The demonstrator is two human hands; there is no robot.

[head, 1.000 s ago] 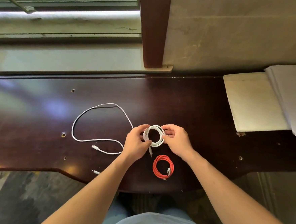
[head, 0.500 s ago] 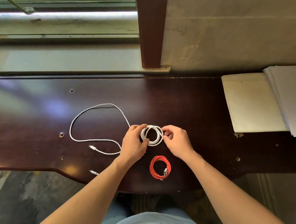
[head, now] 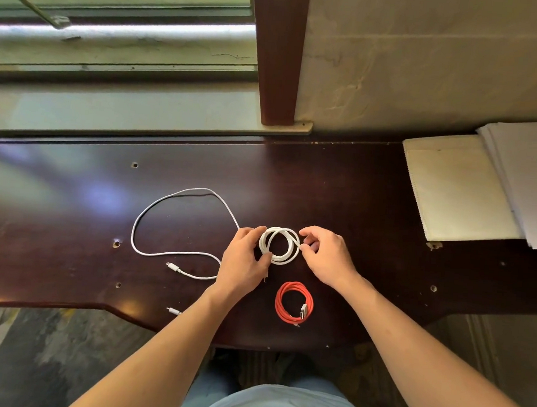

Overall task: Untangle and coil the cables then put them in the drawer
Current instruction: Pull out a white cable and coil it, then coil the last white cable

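While both hands pinch it, white coil point(head: 279, 245) sits half-wound.

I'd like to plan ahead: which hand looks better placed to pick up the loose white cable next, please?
Probably the left hand: the loose white cable lies on its side, whereas the right hand sits beyond the white coil.

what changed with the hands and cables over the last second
Little changed. Both hands kept hold of the white coil: the left hand pinches its left side, the right hand works its right edge, fingers shifted slightly. The loose white cable and red coil stayed put on the desk.
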